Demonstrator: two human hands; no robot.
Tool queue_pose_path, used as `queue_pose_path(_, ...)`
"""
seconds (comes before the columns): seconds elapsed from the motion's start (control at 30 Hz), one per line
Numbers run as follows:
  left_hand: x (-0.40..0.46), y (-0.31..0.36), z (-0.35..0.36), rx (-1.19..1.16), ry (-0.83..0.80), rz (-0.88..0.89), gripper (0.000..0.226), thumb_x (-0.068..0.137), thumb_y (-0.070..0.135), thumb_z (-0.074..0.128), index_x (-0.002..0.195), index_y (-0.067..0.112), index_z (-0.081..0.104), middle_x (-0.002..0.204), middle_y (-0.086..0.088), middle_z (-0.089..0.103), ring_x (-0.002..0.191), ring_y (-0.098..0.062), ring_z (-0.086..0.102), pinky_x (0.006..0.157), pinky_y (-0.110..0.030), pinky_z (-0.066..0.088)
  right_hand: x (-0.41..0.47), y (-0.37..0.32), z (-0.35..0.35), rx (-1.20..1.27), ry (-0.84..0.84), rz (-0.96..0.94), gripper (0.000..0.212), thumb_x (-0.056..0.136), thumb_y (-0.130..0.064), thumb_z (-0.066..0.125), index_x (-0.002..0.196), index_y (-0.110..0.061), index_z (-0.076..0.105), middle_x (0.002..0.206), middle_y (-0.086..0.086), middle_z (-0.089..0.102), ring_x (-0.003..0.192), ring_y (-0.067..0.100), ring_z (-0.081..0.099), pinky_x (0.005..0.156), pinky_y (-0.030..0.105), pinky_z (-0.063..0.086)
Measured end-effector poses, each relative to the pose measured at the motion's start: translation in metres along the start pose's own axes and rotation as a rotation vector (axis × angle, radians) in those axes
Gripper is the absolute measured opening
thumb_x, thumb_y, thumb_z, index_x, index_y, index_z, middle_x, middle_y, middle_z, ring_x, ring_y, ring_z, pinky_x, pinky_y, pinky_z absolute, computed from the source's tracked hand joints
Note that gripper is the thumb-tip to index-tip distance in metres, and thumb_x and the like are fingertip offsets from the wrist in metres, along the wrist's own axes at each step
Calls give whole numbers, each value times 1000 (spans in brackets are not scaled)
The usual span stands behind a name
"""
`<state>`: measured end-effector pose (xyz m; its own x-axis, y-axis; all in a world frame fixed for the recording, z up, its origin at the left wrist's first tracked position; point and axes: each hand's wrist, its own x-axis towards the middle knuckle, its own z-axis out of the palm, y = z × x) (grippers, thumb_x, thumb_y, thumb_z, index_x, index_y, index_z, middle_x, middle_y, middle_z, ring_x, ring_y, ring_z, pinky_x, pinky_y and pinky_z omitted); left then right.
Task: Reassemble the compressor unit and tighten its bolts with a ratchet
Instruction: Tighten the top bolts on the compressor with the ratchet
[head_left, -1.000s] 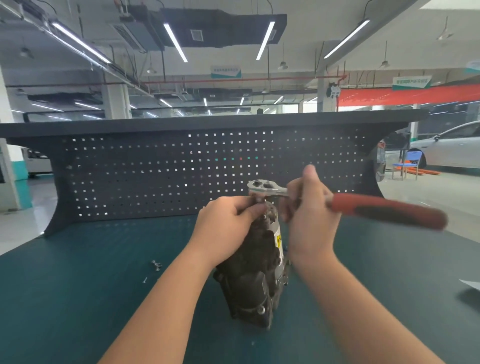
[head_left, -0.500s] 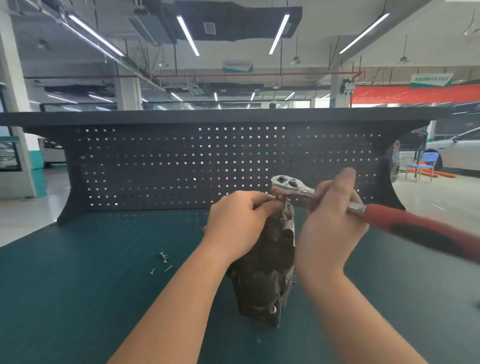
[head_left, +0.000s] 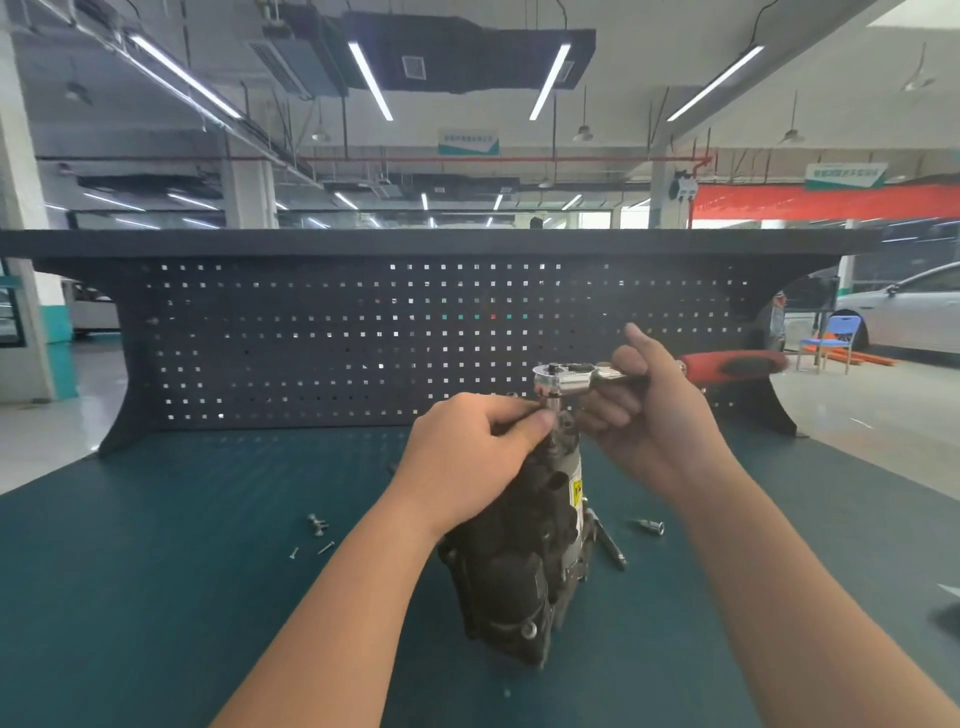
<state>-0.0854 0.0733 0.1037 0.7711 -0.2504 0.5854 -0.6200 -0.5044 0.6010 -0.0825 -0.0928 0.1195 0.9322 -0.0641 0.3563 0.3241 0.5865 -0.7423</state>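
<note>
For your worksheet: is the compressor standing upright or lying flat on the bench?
Upright. The compressor stands on end on the bench, left hand gripping its top.

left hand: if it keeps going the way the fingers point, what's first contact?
The left hand points right, fingertips already at the socket under the ratchet head, atop the compressor. Past that, probably the right hand just beyond; depth between them is unclear.

Left hand (head_left: 467, 457) gripping upright compressor (head_left: 524, 561), right hand (head_left: 644, 410) holding ratchet (head_left: 566, 376) on its top, teal bench (head_left: 182, 571)
</note>
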Motion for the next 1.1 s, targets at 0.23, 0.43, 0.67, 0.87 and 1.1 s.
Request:
queue_pose_path(0.23, 3, -3, 3, 2, 49, -29, 6, 90, 46, 62, 89, 46, 68, 90, 41, 60, 97, 0, 62, 81, -8, 37, -10, 16, 14, -48, 281, -377, 55, 98, -36, 48, 44, -24, 46, 48, -10, 32, 40, 11, 26, 41, 20, 27)
queue_pose_path(0.43, 6, -6, 2, -55, 28, -49, 9, 91, 43, 63, 88, 47, 70, 90, 31, 69, 94, 2, 63, 88, -20, 47, -41, 43, 40, -348, 510, -882, 47, 95, -37, 42, 51, -20, 45, 45, -14, 45, 44, -2, 42, 50, 8, 34)
queue_pose_path(0.67, 0, -2, -2, -195, -77, -41, 14, 91, 42, 64, 87, 52, 72, 94, 28, 72, 100, 4, 65, 101, -36, 48, -25, 20, 13, -300, 278, -609, 52, 95, -38, 46, 45, -25, 49, 45, -11, 39, 40, 4, 34, 42, 16, 30)
queue_pose_path(0.87, -2, 4, 2, -137, -33, -25, 11, 78, 52, 74, 88, 48, 74, 90, 33, 70, 94, 15, 62, 97, -26, 49, 9, -6, -10, 25, -135, 78, 52, 97, -40, 45, 47, -24, 46, 39, -7, 23, 32, 6, 23, 38, 19, 26)
queue_pose_path(1.1, 2, 9, 7, -5, 45, -62, 15, 72, 59, 73, 84, 53, 72, 78, 30, 70, 82, 13, 60, 77, -18, 48, -17, 10, 11, -171, 278, -372, 51, 97, -38, 48, 48, -24, 43, 45, -9, 28, 39, 10, 26, 42, 21, 27)
